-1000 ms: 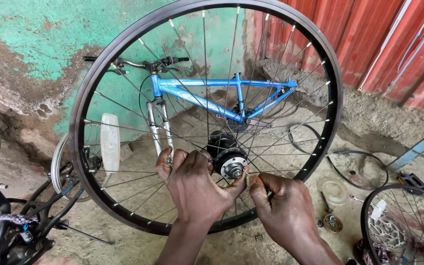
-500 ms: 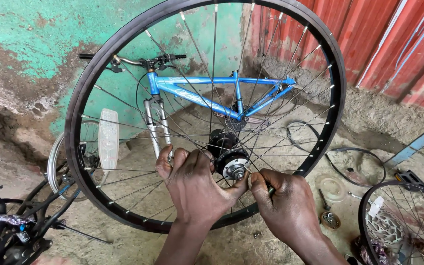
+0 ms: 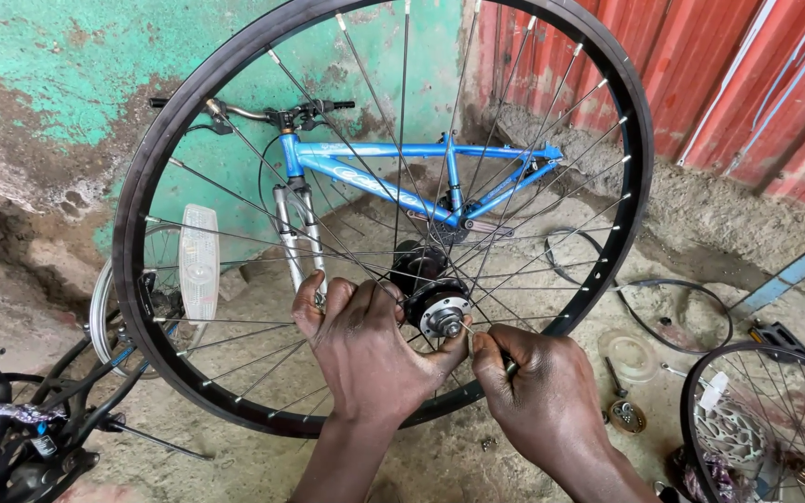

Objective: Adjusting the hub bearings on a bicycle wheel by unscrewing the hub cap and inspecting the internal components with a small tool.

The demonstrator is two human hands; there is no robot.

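I hold a large black spoked bicycle wheel rim [image 3: 137, 214] upright in front of me, above the dirt floor [image 3: 477, 447], a blue bicycle frame [image 3: 402, 177] showing behind its spokes. The wheel looks light yet stiff, best steadied at the silver metal hub [image 3: 442, 312]. My left hand [image 3: 365, 349] grips spokes beside the hub; my right hand [image 3: 538, 396] pinches narrowly at the axle end.

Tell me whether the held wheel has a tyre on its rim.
No: the black rim is bare, its spoke heads showing, with both hands at the hub.
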